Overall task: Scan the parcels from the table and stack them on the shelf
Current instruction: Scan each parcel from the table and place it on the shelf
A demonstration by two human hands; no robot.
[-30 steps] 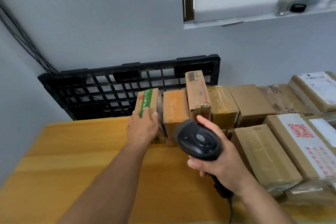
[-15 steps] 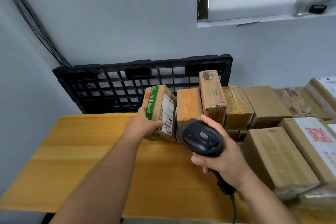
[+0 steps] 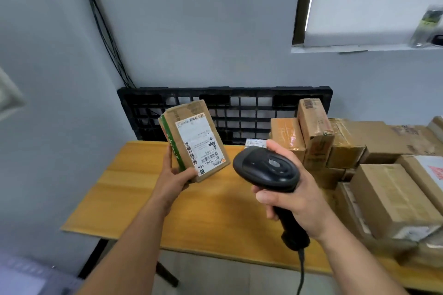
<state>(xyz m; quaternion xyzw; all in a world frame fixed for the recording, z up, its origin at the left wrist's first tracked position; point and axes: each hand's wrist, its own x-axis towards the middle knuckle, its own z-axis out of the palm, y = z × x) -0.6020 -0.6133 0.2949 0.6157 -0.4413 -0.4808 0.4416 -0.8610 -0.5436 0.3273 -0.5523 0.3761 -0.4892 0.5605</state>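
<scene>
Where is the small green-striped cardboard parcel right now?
Head view, left of centre: the green-striped parcel, held by the left hand over the yellow wooden table, left of the black scanner.

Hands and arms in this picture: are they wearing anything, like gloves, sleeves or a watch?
No. The left hand and the right hand wear no gloves, and no rings show on the fingers in view. The left arm and the right arm are bare all the way to the picture's edge: no sleeve, watch or bracelet shows.
</scene>
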